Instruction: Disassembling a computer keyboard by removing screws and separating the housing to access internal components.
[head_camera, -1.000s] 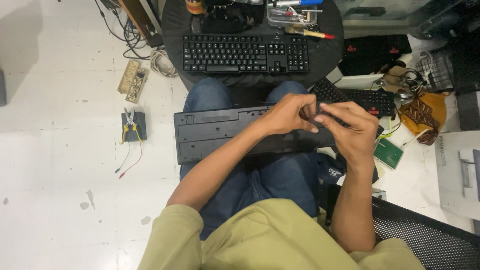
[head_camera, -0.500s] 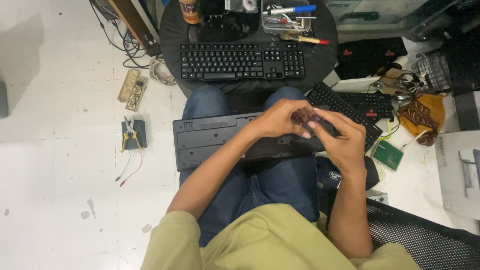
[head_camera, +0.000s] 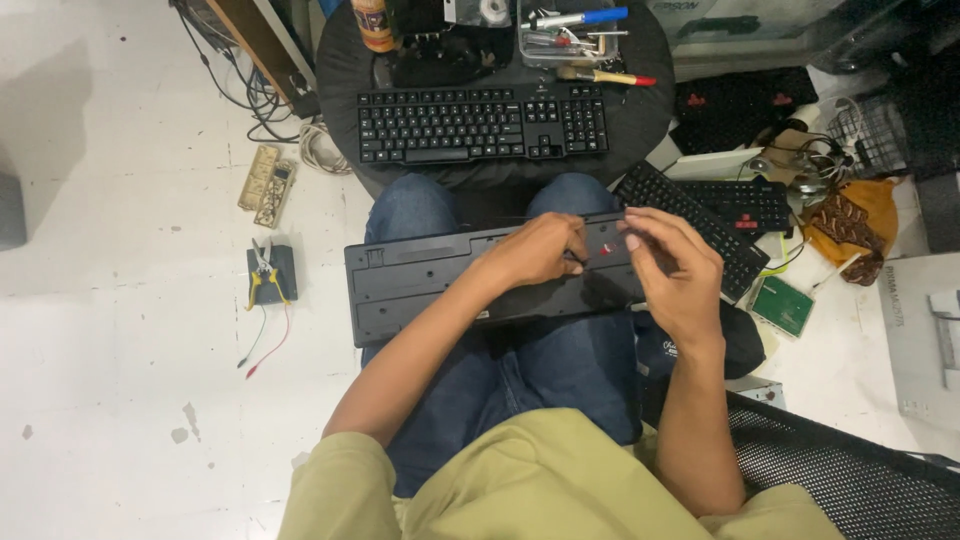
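Upturned black keyboard (head_camera: 420, 280) lies across the lap — left hand (head_camera: 535, 250) curled, pressing on its back. Right hand (head_camera: 675, 270) just beside, fingers pinched on something small; can't tell what.

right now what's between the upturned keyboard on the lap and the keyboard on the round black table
In the head view, only the person's knees in blue jeans lie between the upturned keyboard and the keyboard on the table; no other object sits there.

We saw a matt black plastic keyboard back (head_camera: 430, 285), blue denim jeans (head_camera: 540, 370), a smooth white scuffed floor (head_camera: 120, 400), an olive cloth shirt (head_camera: 540, 480).
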